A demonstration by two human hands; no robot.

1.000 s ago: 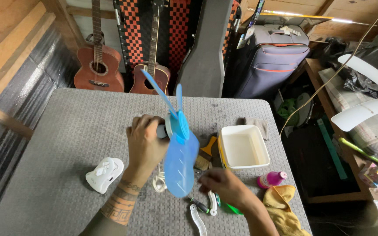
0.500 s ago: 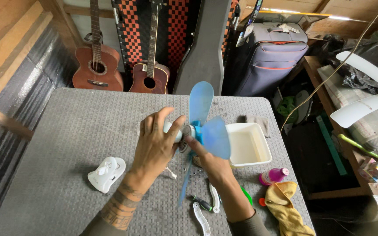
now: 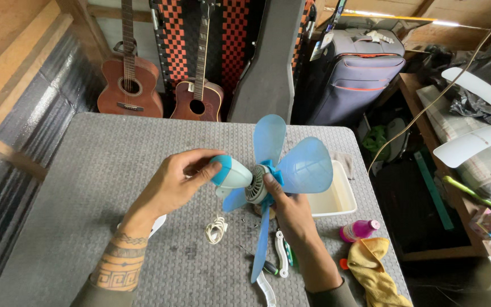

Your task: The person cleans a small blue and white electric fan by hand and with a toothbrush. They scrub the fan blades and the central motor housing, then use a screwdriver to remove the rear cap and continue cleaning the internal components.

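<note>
I hold a small blue fan above the grey table (image 3: 86, 170). My left hand (image 3: 174, 185) grips its rounded blue-and-white motor housing (image 3: 231, 172) from the left. My right hand (image 3: 291, 213) comes up from below, thumb and fingers on the hub (image 3: 259, 183) where the translucent blue blades (image 3: 302, 165) meet. One long blade (image 3: 261, 244) points down toward the table. A coiled white cord (image 3: 216, 229) lies under the fan.
A white rectangular tray (image 3: 339, 199) sits right of the fan. A pink bottle (image 3: 359, 229), a yellow cloth (image 3: 373, 270) and small tools (image 3: 279, 256) lie near the table's front right. Two guitars (image 3: 129, 79), a case and a suitcase (image 3: 353, 74) stand behind.
The fan has turned: its blades now face right and upward, and the motor housing shows on the left. My right hand moved up from the table onto the hub.
</note>
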